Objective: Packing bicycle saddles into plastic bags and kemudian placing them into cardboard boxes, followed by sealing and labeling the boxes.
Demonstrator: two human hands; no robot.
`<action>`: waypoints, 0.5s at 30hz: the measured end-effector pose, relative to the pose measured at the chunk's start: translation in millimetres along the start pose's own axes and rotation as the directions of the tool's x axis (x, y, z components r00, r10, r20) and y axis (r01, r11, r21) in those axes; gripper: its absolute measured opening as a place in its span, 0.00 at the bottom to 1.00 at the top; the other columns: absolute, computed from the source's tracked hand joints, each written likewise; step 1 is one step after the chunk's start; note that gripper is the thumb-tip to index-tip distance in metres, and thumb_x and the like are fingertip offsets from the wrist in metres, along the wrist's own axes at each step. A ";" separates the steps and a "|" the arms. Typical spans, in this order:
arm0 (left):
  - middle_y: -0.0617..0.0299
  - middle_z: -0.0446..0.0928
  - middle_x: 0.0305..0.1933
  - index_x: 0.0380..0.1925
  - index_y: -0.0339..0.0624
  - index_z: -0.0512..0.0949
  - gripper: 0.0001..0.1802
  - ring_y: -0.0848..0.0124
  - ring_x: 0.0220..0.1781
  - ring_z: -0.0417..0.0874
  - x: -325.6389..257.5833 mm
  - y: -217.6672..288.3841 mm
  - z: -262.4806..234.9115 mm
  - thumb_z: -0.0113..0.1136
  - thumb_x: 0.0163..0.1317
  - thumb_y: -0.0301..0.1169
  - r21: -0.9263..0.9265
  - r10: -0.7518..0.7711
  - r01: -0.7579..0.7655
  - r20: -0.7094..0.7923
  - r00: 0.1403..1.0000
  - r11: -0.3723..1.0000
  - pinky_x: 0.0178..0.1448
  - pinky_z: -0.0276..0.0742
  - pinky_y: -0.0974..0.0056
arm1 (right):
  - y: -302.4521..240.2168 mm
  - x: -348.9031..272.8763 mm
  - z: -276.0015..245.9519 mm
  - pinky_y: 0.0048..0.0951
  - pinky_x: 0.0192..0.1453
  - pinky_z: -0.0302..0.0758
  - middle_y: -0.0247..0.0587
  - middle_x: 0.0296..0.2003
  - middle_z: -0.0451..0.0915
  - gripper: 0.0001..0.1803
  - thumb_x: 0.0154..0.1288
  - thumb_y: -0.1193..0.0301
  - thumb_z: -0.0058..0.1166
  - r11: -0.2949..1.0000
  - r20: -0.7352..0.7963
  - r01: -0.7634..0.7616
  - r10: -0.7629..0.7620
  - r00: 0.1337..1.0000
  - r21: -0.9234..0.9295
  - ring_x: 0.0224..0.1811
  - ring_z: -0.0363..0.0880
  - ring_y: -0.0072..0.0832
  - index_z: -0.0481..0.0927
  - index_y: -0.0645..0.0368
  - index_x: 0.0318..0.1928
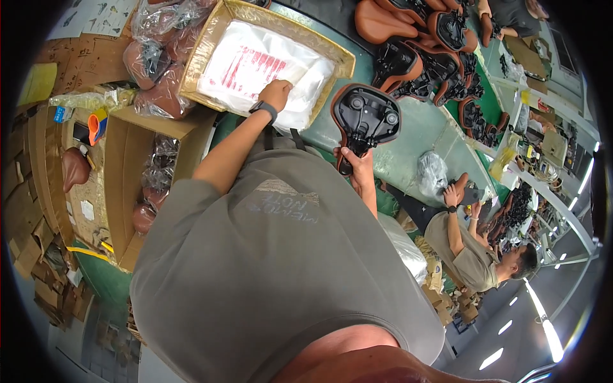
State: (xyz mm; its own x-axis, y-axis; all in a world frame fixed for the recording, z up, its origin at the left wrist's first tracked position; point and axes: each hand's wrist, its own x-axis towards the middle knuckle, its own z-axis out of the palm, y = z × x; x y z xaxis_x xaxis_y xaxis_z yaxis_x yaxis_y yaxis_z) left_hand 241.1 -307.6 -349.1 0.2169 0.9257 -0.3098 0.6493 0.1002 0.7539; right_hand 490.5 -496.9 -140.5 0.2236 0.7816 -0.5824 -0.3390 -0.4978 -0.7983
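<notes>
Saddle (365,118), brown-edged with its black underside turned up, is held above the near edge of the green bench (421,127); the right hand (357,163) is closed around its narrow nose from below, so the wide rear end points away from the person. Just to its left, the left hand (276,94), with a dark watch at the wrist, lies on the stack of clear plastic bags (255,70) with red print, its fingers bent on the top bag; whether they pinch it I cannot tell. The bags fill a shallow cardboard tray (211,38) resting at the bench's left end. Beyond the tray's far left corner lie bagged brown saddles (156,57), and below it, off the bench, an open carton (128,179) holds more of them in bags. Toward the far right of the bench a crowd of unwrapped saddles (415,57) lies upside down, well apart from the held one. At the right edge of the bench another person's hand (454,191) touches a saddle beside a crumpled clear bag (432,172). The person's own grey shirt covers the near side of the bench.
</notes>
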 end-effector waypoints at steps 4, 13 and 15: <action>0.45 0.89 0.52 0.51 0.38 0.89 0.15 0.44 0.54 0.89 -23.7 52.0 -102.1 0.57 0.81 0.35 0.012 0.298 -0.300 0.106 0.949 0.954 0.60 0.84 0.48 | -29.7 53.7 50.8 0.42 0.51 0.92 0.56 0.54 0.89 0.26 0.73 0.73 0.69 0.983 0.262 -0.165 0.140 0.955 0.076 0.46 0.93 0.42 0.77 0.69 0.66; 0.59 0.90 0.50 0.52 0.39 0.84 0.12 0.68 0.50 0.91 -4.2 2.3 -233.7 0.54 0.85 0.33 -0.809 -0.060 0.140 0.211 0.976 -0.572 0.60 0.87 0.61 | -95.2 125.3 150.6 0.47 0.52 0.86 0.50 0.47 0.86 0.27 0.70 0.72 0.73 0.912 0.326 -0.264 0.158 0.932 0.314 0.48 0.88 0.45 0.78 0.67 0.65; 0.63 0.89 0.47 0.52 0.42 0.85 0.11 0.73 0.47 0.89 6.3 61.9 -296.5 0.59 0.83 0.34 -0.958 -0.172 0.068 0.119 0.978 -0.277 0.53 0.87 0.62 | -110.0 123.5 140.6 0.44 0.53 0.82 0.48 0.48 0.85 0.30 0.68 0.69 0.75 0.907 0.431 -0.184 0.004 0.903 0.378 0.47 0.84 0.42 0.78 0.65 0.67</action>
State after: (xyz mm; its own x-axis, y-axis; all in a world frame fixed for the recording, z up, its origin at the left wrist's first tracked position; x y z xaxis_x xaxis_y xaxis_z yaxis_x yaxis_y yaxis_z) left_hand 66.5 -187.4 -132.7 0.1873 0.8446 -0.5015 -0.8637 0.3848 0.3254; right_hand 426.8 -292.8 -103.0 -0.1932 0.8652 -0.4627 -0.6939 -0.4539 -0.5590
